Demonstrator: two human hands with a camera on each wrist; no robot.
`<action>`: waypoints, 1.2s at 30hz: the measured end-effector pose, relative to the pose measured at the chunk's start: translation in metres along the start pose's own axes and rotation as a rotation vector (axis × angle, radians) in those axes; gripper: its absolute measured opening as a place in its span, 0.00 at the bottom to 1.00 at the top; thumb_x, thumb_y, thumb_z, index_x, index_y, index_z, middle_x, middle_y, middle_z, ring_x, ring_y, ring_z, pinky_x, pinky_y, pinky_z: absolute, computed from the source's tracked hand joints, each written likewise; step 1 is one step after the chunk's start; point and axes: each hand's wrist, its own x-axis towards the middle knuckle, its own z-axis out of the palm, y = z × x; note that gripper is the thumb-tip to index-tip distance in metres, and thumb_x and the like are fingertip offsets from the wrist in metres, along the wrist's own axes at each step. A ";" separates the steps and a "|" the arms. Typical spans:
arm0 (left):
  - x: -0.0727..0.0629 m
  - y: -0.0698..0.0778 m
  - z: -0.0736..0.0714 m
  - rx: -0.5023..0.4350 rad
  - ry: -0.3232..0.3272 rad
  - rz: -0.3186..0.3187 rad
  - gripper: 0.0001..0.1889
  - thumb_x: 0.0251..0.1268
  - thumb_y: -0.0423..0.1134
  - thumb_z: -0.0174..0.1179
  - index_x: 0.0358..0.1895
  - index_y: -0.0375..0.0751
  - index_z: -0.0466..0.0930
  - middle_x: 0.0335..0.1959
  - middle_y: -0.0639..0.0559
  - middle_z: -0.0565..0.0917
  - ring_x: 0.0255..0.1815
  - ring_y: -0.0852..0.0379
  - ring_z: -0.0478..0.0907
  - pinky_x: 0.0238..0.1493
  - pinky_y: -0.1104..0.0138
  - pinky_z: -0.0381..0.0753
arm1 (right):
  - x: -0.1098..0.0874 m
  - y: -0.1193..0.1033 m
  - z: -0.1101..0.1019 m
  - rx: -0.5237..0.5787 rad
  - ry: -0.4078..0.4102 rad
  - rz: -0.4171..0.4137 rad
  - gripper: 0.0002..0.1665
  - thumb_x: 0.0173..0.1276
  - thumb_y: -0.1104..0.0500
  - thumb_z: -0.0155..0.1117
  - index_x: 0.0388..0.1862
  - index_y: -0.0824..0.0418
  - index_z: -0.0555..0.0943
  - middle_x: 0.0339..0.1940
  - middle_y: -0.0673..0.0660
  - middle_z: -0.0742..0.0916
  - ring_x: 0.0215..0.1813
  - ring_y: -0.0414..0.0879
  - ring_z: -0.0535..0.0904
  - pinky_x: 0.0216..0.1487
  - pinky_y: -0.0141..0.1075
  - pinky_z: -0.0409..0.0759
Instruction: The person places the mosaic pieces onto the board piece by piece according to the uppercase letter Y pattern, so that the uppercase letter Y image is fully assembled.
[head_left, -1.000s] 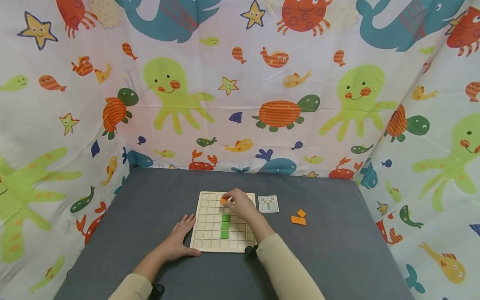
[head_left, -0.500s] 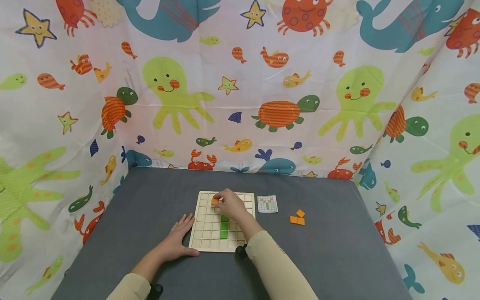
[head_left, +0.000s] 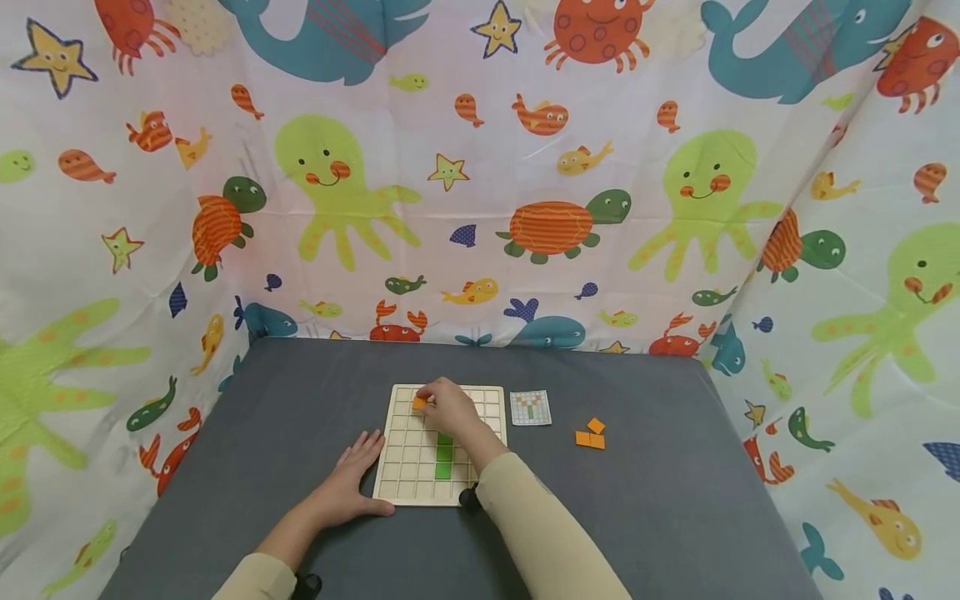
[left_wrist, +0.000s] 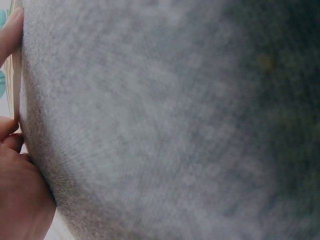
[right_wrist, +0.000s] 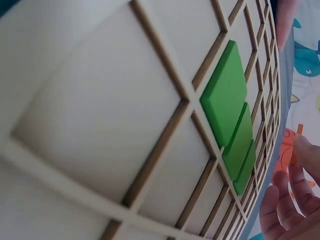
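A pale wooden grid board lies on the grey table. Green square tiles sit in its cells in a column, and the right wrist view shows three green tiles in line. My right hand pinches an orange square tile between thumb and fingers, over the far left part of the board. In the right wrist view this orange tile appears edge-on, above the grid. My left hand rests with spread fingers against the board's left edge, thumb near its front left corner.
Right of the board lies a small printed card with a coloured grid pattern. Farther right are three loose orange tiles on the grey table. A curtain with sea animals surrounds the table's back and sides.
My right hand has moved left across the far part of the board with the orange tile. The left hand stays at the board's edge. The head view has shifted slightly.
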 end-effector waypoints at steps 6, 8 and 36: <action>0.001 0.000 0.000 0.010 -0.005 -0.015 0.67 0.42 0.63 0.78 0.82 0.40 0.48 0.84 0.43 0.47 0.84 0.40 0.35 0.80 0.40 0.38 | 0.005 -0.003 0.006 -0.034 -0.012 0.010 0.15 0.69 0.57 0.70 0.54 0.53 0.87 0.50 0.52 0.84 0.47 0.43 0.81 0.48 0.37 0.82; 0.002 0.000 0.000 0.013 -0.008 -0.017 0.67 0.42 0.63 0.78 0.82 0.40 0.48 0.84 0.44 0.47 0.84 0.40 0.35 0.80 0.40 0.38 | 0.006 -0.004 0.006 -0.041 -0.009 0.023 0.15 0.69 0.57 0.70 0.54 0.53 0.87 0.50 0.52 0.84 0.47 0.44 0.81 0.49 0.38 0.82; -0.001 0.006 -0.003 -0.001 -0.019 -0.022 0.66 0.43 0.62 0.79 0.82 0.40 0.47 0.84 0.43 0.47 0.84 0.40 0.35 0.80 0.39 0.37 | 0.010 0.001 0.011 -0.040 -0.035 0.053 0.22 0.69 0.59 0.70 0.61 0.50 0.84 0.52 0.51 0.85 0.54 0.46 0.82 0.51 0.40 0.83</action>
